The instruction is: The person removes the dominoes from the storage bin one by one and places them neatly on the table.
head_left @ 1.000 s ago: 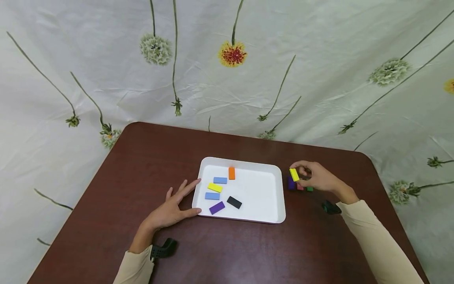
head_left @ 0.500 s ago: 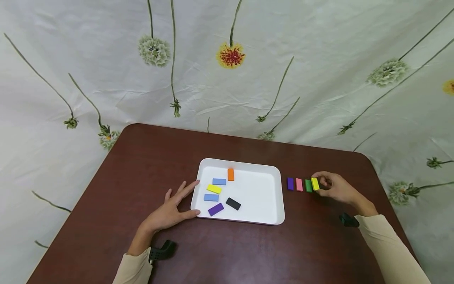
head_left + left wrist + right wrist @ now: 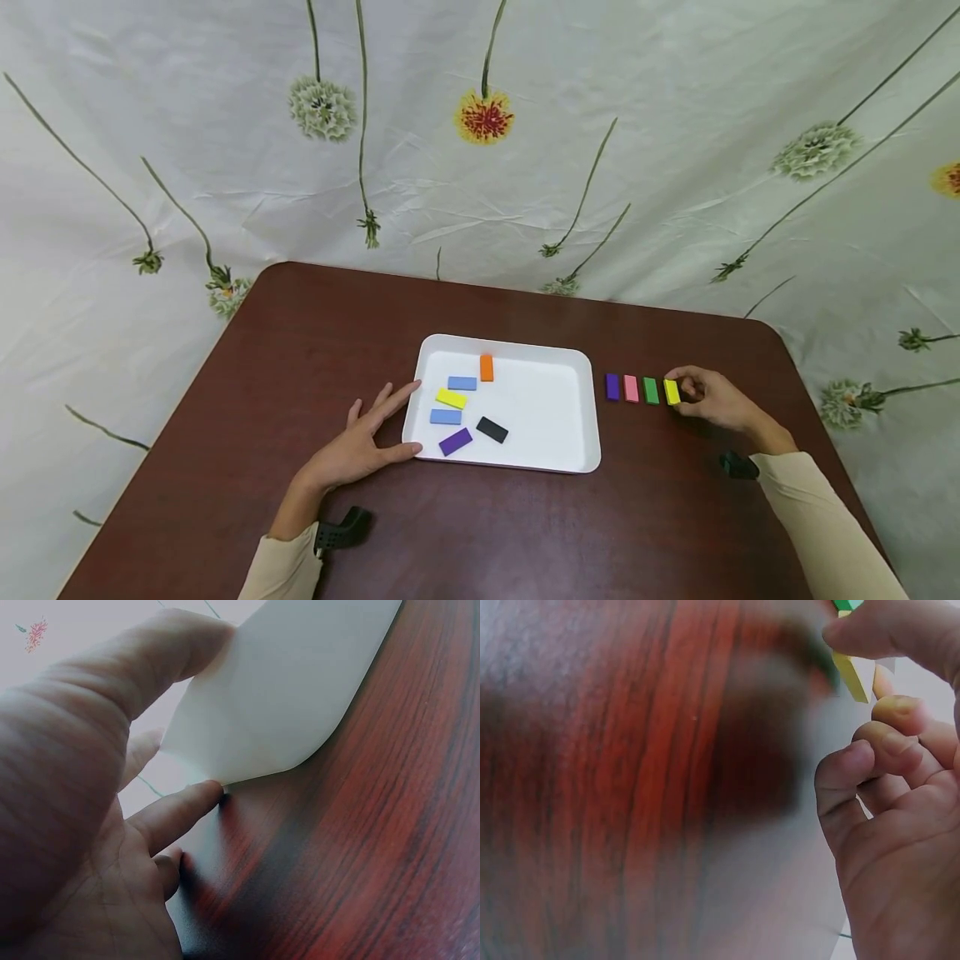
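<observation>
In the head view my right hand (image 3: 722,405) pinches a yellow block (image 3: 672,392) at the right end of a row on the table. To its left, a green block (image 3: 651,392), a pink block (image 3: 631,389) and a dark purple block (image 3: 612,387) lie spaced apart. The right wrist view shows the thumb against the yellow block's side, other fingers curled below it. My left hand (image 3: 351,457) spreads its fingers, with fingertips and thumb at the left side of the white tray (image 3: 551,412).
Inside the tray lie an orange block (image 3: 487,368), two blue blocks, another yellow block (image 3: 452,398), a purple block (image 3: 455,442) and a black block (image 3: 492,430). Behind the brown table (image 3: 480,533) hangs a flower-patterned cloth (image 3: 450,192).
My right hand has carried the yellow block rightward from over the purple and pink blocks, past the green one, to the row's right end. The left hand keeps its place at the tray.
</observation>
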A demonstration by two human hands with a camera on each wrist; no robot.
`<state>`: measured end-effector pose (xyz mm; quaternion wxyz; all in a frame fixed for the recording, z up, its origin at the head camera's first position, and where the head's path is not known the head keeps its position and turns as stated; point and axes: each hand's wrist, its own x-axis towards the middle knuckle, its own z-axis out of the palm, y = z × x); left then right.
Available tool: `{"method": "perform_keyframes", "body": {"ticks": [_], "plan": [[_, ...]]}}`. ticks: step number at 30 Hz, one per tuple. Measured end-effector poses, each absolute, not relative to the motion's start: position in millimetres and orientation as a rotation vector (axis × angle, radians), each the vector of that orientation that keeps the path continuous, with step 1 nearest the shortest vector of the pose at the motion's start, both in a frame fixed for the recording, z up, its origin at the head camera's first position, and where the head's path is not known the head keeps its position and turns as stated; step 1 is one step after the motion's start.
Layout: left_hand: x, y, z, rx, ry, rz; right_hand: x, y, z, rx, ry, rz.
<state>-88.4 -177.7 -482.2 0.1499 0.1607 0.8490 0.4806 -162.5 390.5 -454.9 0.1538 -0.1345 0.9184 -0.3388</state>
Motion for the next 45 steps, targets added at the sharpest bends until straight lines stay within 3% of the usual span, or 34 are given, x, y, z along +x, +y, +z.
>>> {"method": "perform_keyframes", "body": {"ticks": [45], "plan": [[-88.5, -177.3, -481.3, 0.425, 2.422, 1.389, -165.0, 392.5, -456.1, -0.390, 2.565, -1.150]]}}
